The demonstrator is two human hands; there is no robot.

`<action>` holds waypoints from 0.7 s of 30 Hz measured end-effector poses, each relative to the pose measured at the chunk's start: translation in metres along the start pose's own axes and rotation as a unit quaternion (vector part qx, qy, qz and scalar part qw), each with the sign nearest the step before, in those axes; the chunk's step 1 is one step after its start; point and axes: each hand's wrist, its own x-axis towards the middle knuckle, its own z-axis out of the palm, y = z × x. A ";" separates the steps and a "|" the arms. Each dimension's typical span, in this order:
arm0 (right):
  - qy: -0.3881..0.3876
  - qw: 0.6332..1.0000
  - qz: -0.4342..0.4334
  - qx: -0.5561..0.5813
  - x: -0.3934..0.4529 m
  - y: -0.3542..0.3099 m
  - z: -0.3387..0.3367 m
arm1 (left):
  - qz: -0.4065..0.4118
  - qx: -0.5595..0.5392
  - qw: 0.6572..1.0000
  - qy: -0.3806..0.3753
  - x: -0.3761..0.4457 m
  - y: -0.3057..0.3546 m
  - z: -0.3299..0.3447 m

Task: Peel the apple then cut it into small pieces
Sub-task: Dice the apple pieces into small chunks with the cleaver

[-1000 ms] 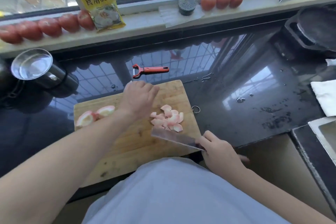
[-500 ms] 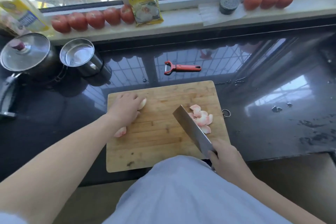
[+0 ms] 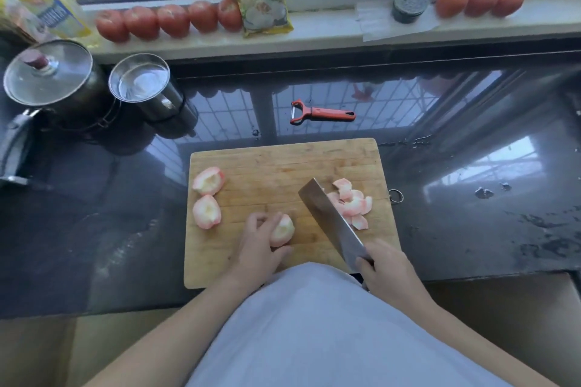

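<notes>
on the wooden cutting board the left hand curls its fingers and thumb round a peeled apple quarter near the board's middle, pinning it to the wood. the right hand has its grip wrapped round the handle of a cleaver, whose blade points toward 11 o'clock and seems to hover just above the board, though the angle makes that hard to judge. at 3 o'clock of the blade lies a pile of small apple pieces. two more apple quarters sit at the board's 9 o'clock edge, well apart from the held one. a red peeler lies on the dark worktop at 12 o'clock of the board. two steel pots stand at 10 o'clock, and tomatoes line the windowsill.
</notes>
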 end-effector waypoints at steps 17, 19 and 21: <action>-0.067 0.966 -0.135 -0.211 0.014 -0.017 0.016 | -0.317 -0.367 0.870 0.094 -0.003 0.034 0.003; -0.058 0.956 -0.169 -0.231 0.012 -0.015 0.013 | -0.320 -0.370 0.867 0.090 -0.002 0.032 0.003; -0.045 0.952 -0.194 -0.234 0.011 -0.016 0.012 | -0.319 -0.372 0.868 0.084 -0.002 0.031 0.003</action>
